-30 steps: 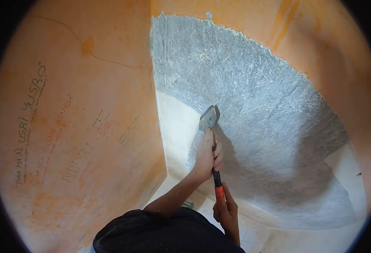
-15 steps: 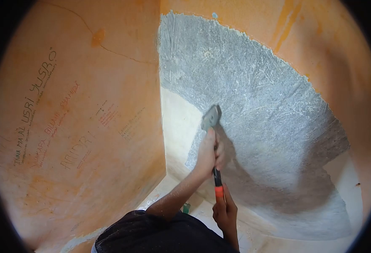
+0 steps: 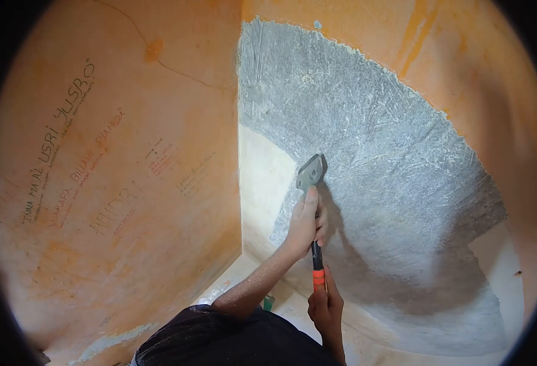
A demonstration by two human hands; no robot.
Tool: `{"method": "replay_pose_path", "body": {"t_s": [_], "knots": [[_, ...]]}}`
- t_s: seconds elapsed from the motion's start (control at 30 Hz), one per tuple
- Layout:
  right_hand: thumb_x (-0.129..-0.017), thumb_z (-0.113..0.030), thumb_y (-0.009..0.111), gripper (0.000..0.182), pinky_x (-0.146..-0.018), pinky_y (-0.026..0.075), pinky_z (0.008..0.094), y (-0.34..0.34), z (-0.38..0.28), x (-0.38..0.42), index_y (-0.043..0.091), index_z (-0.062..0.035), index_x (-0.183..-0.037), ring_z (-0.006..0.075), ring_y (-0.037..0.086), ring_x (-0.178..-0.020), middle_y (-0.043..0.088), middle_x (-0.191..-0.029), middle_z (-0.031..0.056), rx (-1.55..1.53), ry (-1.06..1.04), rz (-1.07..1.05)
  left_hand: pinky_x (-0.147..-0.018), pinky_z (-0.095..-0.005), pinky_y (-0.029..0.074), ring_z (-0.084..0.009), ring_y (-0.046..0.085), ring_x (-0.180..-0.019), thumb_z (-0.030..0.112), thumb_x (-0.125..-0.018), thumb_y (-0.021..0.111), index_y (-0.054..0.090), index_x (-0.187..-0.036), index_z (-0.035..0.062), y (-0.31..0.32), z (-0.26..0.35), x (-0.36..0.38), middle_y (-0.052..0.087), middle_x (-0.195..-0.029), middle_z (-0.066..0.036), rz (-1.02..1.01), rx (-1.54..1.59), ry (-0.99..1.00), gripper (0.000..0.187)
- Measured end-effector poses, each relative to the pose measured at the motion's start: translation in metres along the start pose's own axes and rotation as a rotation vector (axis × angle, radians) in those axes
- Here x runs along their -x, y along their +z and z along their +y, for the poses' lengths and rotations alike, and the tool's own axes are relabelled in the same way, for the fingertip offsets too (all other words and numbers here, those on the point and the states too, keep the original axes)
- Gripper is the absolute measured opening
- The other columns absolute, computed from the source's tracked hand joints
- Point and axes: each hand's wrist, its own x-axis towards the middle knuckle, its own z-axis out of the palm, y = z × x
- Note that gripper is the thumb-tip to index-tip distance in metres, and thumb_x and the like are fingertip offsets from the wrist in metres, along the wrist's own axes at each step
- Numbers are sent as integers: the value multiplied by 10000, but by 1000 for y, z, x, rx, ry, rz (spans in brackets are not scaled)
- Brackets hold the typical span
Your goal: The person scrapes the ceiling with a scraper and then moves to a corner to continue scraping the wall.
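Observation:
A long-handled wall scraper [image 3: 310, 171] rests with its grey blade against the stripped grey wall [image 3: 372, 140], or very close to it, beside the edge of a pale cream patch [image 3: 265, 165]. My left hand [image 3: 305, 222] wraps the black shaft just below the blade, thumb up along it. Lower down, my right hand [image 3: 325, 305] grips the end of the handle by its orange band, with one finger stretched along it. Pale dust speckles my left forearm.
An orange wall [image 3: 128, 122] with handwriting and a thin crack meets the stripped wall at a corner on the left. Orange paint [image 3: 488, 67] borders the grey area above and right. Below, a green object [image 3: 269, 302] shows partly behind my dark clothing.
The view has turned slightly left, so the walls sit further right in it. The scraper blade, blurred before, is now sharp and a little to the right; both hands keep their hold.

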Motion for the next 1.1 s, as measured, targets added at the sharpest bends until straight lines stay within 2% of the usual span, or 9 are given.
{"method": "replay_pose_path", "body": {"t_s": [0.13,0.27,0.3,0.4,0.6,0.67,0.87,1.0,1.1], "knots": [[-994,-121,445,504,-510,353,209,2,-13,1,344,20,-1467,41,417,-555,454,-671,-30,21,7,-3,-336,-255,308,-74,297,-378,578,-993,383,404,-881,134,1,4,-3,300,-556,37,-20,-24,78,459],[-994,-123,448,497,-516,369,214,-4,-10,9,357,22,-1461,42,428,-558,473,-679,-22,100,-32,19,-312,-234,303,-68,306,-360,570,-1000,367,367,-820,135,7,5,2,316,-537,32,-2,19,8,471],[-1018,-167,429,519,-438,313,204,-1,-7,4,301,6,-1490,35,376,-476,431,-591,-27,98,-59,-2,-316,-233,310,-68,306,-362,577,-997,368,367,-819,136,7,5,3,316,-536,32,4,14,-5,476],[-1016,-161,431,518,-437,315,203,5,-8,-5,301,6,-1489,34,384,-479,431,-591,-28,94,-83,-32,-328,-235,327,-68,307,-365,577,-997,367,366,-824,138,-1,7,-5,317,-540,33,-16,-6,51,471],[-1013,-156,433,506,-430,315,200,-3,0,-4,321,7,-1479,31,393,-472,440,-589,-28,117,-101,-8,-335,-235,325,-73,309,-365,566,-1003,364,354,-815,141,4,3,0,323,-537,30,-17,8,-21,465],[-1013,-152,434,506,-428,313,200,-3,3,-4,321,6,-1480,30,393,-470,437,-587,-30,130,-119,-4,-336,-245,335,-77,318,-363,548,-1013,350,352,-820,139,-1,7,-7,326,-537,26,-43,-5,62,451],[-1014,-150,434,500,-421,301,201,-6,1,1,326,-1,-1479,30,383,-468,421,-594,-34,74,-69,7,-358,-248,357,-64,291,-370,568,-1006,349,388,-892,139,0,0,-3,315,-558,38,-63,8,-14,446],[-1013,-156,436,499,-426,302,206,-2,-3,-3,333,-9,-1479,33,381,-470,422,-598,-35,110,-145,-33,-359,-248,356,-70,290,-372,567,-1007,347,388,-885,145,0,4,-2,305,-553,41,-49,-25,76,442],[-1011,-164,442,508,-438,311,203,-8,-9,2,329,-6,-1480,34,393,-484,430,-613,-40,113,-66,-5,-363,-242,348,-67,282,-372,570,-1005,351,391,-896,133,7,1,2,298,-551,42,-43,24,-2,451]]}}
